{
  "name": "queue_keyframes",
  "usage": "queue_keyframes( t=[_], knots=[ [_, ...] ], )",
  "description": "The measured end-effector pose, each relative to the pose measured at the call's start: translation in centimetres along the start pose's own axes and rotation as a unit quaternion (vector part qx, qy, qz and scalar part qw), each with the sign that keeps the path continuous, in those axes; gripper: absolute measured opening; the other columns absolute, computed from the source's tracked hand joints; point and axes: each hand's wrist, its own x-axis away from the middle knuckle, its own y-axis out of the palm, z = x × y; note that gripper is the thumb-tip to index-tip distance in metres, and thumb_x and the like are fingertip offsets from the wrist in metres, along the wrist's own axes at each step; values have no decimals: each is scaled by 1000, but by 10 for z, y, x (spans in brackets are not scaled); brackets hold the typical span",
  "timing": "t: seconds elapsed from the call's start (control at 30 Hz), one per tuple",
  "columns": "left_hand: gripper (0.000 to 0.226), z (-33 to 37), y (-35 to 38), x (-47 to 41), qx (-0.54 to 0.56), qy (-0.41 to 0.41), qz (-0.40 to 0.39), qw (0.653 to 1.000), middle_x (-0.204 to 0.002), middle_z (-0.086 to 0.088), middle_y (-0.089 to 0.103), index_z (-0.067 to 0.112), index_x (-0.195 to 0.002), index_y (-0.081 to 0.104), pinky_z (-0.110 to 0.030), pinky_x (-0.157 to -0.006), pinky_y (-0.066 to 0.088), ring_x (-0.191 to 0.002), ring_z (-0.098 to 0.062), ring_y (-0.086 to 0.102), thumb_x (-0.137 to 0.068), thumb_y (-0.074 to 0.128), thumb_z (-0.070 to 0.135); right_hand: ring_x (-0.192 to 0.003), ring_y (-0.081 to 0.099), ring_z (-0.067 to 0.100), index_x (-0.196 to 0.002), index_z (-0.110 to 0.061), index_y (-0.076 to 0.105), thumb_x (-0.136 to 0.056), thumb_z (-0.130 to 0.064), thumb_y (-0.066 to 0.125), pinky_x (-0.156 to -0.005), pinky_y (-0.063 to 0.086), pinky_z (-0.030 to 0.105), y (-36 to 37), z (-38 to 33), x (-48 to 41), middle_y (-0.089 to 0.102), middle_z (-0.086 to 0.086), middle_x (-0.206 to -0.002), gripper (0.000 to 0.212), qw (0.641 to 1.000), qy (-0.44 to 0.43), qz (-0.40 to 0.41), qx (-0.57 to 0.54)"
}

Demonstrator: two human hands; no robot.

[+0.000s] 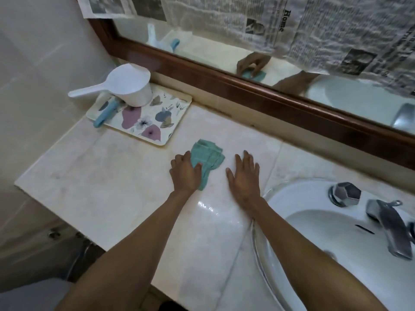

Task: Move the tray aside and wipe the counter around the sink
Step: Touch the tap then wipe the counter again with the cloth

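Observation:
A floral tray [155,122] sits at the back left of the pale marble counter [94,176], close to the wall. On it stand a white scoop [128,86] with a long handle and a blue-handled brush [106,113]. A crumpled teal cloth [208,160] lies on the counter in front of the tray. My left hand [185,173] rests on the cloth's left part, thumb over it. My right hand [244,176] lies flat on the bare counter to the right of the cloth, fingers spread. The white sink [314,221] is at the lower right.
A chrome tap [390,227] and knob [345,194] stand on the sink's rim. A wooden-framed mirror [247,86] runs along the back, partly covered with newspaper [325,25]. The counter's left edge drops off near a tiled wall.

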Motion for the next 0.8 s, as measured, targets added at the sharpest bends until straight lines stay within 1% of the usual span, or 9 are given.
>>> queue_keyframes(
  t=[0.07,0.17,0.3,0.37,0.43,0.5,0.57,0.7,0.8],
  knots=[
    [34,2,-1,-7,30,3,-25,999,-112,-17,58,12,-121,57,-40,-85,47,-109,-36,53,-90,60,26,-152,4,29,-154,-11,23,-103,-41,29,-123,3,49,6,-1,1,9,15,-164,59,1000,4,9,10],
    [26,7,-8,-18,87,-6,-67,994,-101,-14,67,11,-109,66,-28,-70,44,-95,-30,64,-84,64,15,-152,5,30,-154,-10,23,-104,-41,26,-123,5,51,11,0,3,9,15,-164,59,999,1,17,30],
    [23,13,-27,-25,140,15,-88,986,-86,-3,66,4,-105,71,-10,-55,38,-79,-18,60,-83,66,1,-152,5,31,-155,-10,20,-103,-40,22,-122,7,52,15,-4,4,8,17,-164,60,998,15,25,61],
    [27,7,-35,-31,175,12,-91,980,-91,0,68,8,-109,71,-2,-60,40,-83,-15,60,-83,68,0,-153,4,31,-155,-10,18,-103,-40,22,-122,7,53,17,-5,2,7,18,-164,61,997,15,27,75],
    [33,-3,-45,-38,212,-7,-100,972,-101,3,71,13,-115,70,-7,-72,48,-91,-15,65,-83,72,6,-153,2,30,-156,-10,16,-103,-41,22,-122,6,52,18,-4,1,5,17,-164,61,997,17,20,74],
    [38,-10,-59,-48,255,-19,-110,960,-106,-2,74,15,-119,68,-29,-86,58,-100,-21,70,-82,75,6,-153,0,30,-156,-10,15,-103,-41,22,-122,6,52,18,-5,-1,3,17,-164,62,996,21,20,79],
    [41,-16,-75,-61,294,-16,-120,948,-106,-6,75,13,-120,66,-37,-87,59,-104,-26,71,-83,74,0,-153,-3,28,-156,-11,13,-103,-43,22,-123,3,50,16,-11,-8,0,16,-165,63,997,29,17,70],
    [55,-22,-106,-97,341,-5,-137,930,-107,-9,75,12,-135,59,-33,-81,61,-97,-23,73,-84,73,-4,-153,-9,23,-157,-14,9,-103,-48,21,-124,-1,45,18,-45,-36,-4,11,-165,65,999,8,-6,37],
    [69,-28,-125,-125,358,15,-144,923,-120,-9,71,17,-145,51,-23,-78,59,-91,-6,71,-84,74,-4,-152,-10,22,-157,-15,7,-103,-48,21,-124,-2,43,26,-84,-63,-6,9,-165,65,1000,8,-18,14]
  ],
)
